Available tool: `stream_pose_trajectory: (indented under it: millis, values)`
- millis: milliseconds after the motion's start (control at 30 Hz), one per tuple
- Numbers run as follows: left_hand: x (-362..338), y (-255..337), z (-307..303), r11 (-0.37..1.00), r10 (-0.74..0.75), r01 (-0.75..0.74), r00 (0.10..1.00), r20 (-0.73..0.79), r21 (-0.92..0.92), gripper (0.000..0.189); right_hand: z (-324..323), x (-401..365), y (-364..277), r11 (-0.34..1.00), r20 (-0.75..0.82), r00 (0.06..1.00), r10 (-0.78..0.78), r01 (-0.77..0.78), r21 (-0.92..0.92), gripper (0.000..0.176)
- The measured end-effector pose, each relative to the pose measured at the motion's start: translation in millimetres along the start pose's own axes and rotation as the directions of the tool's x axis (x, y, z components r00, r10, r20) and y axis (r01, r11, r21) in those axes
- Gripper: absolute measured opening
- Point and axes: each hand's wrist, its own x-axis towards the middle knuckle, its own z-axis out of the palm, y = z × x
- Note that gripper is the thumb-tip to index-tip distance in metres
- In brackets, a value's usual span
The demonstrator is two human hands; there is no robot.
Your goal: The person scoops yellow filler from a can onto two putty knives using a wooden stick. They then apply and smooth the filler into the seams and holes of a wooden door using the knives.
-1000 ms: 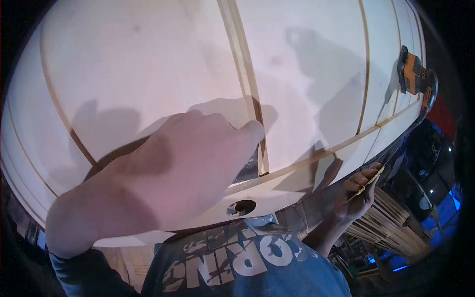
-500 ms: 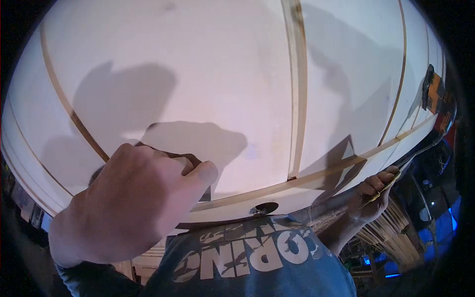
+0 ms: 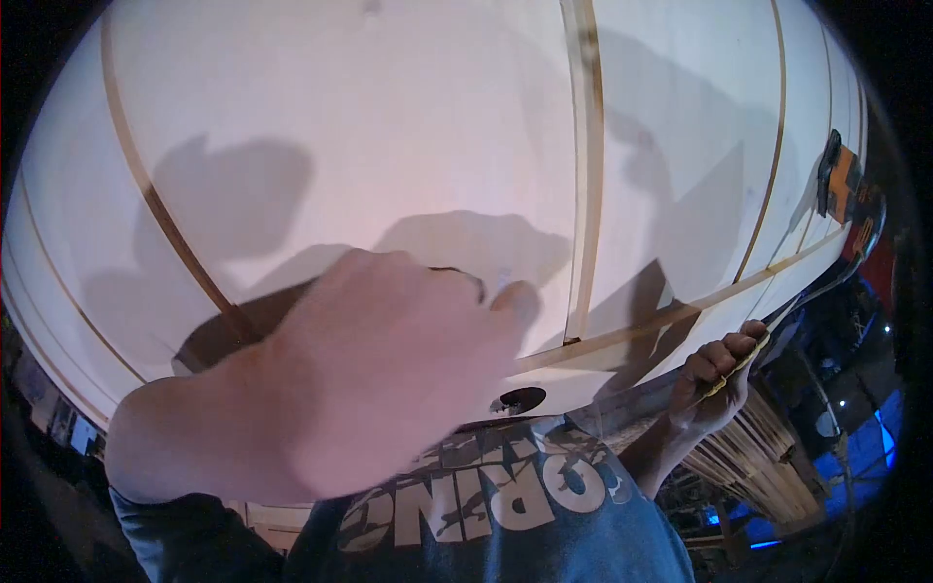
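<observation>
My left hand [image 3: 389, 360] is over the lower part of a pale wooden panel [image 3: 369, 117], back of the hand towards me and blurred by motion. Its fingers curl down out of sight with the thumb out to the right, and whatever they hold is hidden. On the right, my right hand [image 3: 719, 374] is closed beside the panel's near edge. Between its fingers and palm is a thin yellowish sheet [image 3: 727, 377], folded or bent, with only its edge showing.
Thin wooden strips [image 3: 588, 175] divide the panel, and an edge strip [image 3: 622, 337] runs along its near side. An orange and black clamp [image 3: 838, 180] grips the far right edge. A dark round hole [image 3: 520, 399] sits near my shirt. Wooden slats [image 3: 758, 457] are stacked below right.
My left hand has slid to the right and slightly up across the panel, its shadow moving along. My right hand has barely shifted and still holds the yellowish sheet.
</observation>
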Motion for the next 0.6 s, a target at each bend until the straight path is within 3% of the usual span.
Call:
stream_pose_trajectory:
  millis: [67, 267, 333, 433, 533, 600]
  values:
    - [-12.4, -7.1, -0.1, 1.000, 0.004, -0.005, 0.999, -0.041, -0.014, 0.026, -1.5, -3.6, -2.1, 1.000, -0.014, 1.000, -0.019, 0.019, -0.012, 0.034]
    - [-35.2, -12.1, -17.2, 0.993, -0.117, 0.115, 0.991, 0.068, 0.020, 0.025, 1.1, -3.8, 3.1, 1.000, -0.041, 0.999, -0.017, 0.017, -0.015, 0.034]
    - [-43.7, -14.7, -20.4, 0.978, -0.204, 0.192, 0.965, 0.163, 0.087, 0.024, -2.3, -5.8, 0.2, 0.998, -0.059, 0.998, -0.033, 0.030, -0.046, 0.036]
    - [-57.6, -18.0, -23.2, 0.917, -0.395, 0.376, 0.904, 0.162, 0.133, 0.031, -3.3, -7.0, -0.2, 0.991, -0.151, 0.982, -0.111, 0.098, -0.095, 0.032]
    - [-84.7, -34.2, -19.1, 0.856, -0.497, 0.479, 0.867, -0.051, -0.193, 0.036, 1.3, -1.5, 0.0, 0.988, -0.110, 0.992, -0.054, 0.069, 0.137, 0.033]
    - [-100.5, -43.4, -22.6, 0.901, -0.411, 0.387, 0.907, -0.097, -0.198, 0.027, 5.2, 5.1, -2.2, 0.968, -0.073, 0.997, 0.004, 0.015, 0.251, 0.028]
